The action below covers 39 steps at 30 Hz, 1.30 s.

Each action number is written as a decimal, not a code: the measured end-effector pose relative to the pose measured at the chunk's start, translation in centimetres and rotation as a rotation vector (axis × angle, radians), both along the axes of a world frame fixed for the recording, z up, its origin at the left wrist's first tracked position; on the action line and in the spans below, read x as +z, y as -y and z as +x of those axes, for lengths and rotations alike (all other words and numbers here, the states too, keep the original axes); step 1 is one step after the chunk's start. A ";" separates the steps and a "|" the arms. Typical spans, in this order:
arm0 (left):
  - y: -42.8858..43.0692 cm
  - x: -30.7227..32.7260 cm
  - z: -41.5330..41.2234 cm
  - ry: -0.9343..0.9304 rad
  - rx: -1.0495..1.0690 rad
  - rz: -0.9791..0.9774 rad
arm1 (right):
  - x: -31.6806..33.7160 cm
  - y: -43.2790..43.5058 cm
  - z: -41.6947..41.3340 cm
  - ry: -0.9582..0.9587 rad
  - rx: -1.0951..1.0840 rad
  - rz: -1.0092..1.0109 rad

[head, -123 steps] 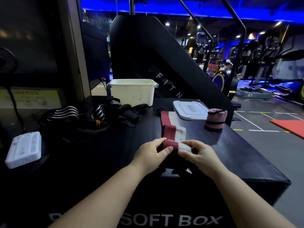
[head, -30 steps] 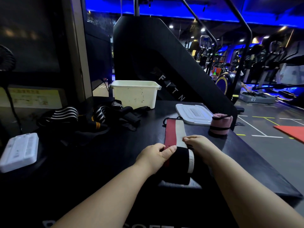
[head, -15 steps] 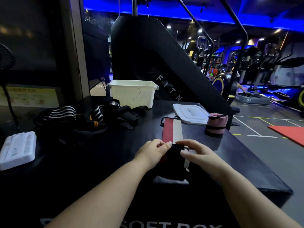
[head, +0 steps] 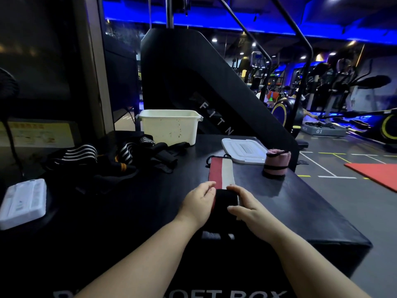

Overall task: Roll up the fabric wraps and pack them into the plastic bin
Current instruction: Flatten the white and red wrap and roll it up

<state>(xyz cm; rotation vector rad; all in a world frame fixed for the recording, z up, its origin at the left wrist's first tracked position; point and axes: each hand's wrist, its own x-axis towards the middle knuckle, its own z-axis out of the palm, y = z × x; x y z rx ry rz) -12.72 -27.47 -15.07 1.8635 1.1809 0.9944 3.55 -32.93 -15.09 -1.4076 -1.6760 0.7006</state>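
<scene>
The roll (head: 226,200) has grown thicker and the flat wrap (head: 221,172) beyond shorter.

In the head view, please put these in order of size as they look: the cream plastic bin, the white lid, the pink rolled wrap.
1. cream plastic bin
2. white lid
3. pink rolled wrap
The bin is farthest yet looks largest. The lid lies flat, so it looks smaller than it is.

One plastic bin (head: 169,127); one white lid (head: 242,150); one rolled pink wrap (head: 277,163); one red-and-white wrap (head: 221,173); one heap of striped wraps (head: 86,155), number unclear; one white case (head: 23,203).
</scene>
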 end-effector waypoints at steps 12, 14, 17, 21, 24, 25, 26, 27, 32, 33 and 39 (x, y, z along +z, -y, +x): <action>0.3 0.4 1.9 0.335 -0.092 -0.264 | 0.4 0.0 -0.6 0.115 0.038 -0.128; 0.2 0.4 1.9 0.373 -0.116 -0.287 | 0.5 0.1 -0.7 0.101 0.043 -0.124; 0.0 0.4 1.7 0.336 -0.133 -0.294 | 0.4 0.2 -0.5 0.110 0.038 -0.118; -0.5 0.4 1.1 0.083 -0.104 -0.152 | -0.3 0.1 0.4 0.198 0.010 -0.036; -0.3 0.7 0.4 0.027 -0.141 -0.085 | -0.2 0.4 0.8 0.209 -0.020 0.035; -0.1 0.8 0.1 0.024 -0.185 -0.085 | -0.2 0.5 0.9 0.209 -0.032 0.052; 0.0 0.9 -0.4 0.022 -0.240 -0.090 | -0.2 0.5 1.0 0.208 -0.044 0.065; 0.1 1.0 -0.9 0.009 -0.294 -0.099 | -0.1 0.6 0.9 0.191 -0.053 0.066; 0.0 1.2 -2.9 -0.177 -0.388 -0.068 | -0.4 0.9 0.6 -0.087 -0.038 0.008; 0.0 1.1 -2.9 -0.172 -0.361 -0.031 | -0.4 0.9 0.5 -0.103 -0.042 0.012; -0.6 -0.3 -2.1 -0.095 -0.245 -0.018 | -0.5 0.7 0.7 -0.142 -0.113 0.024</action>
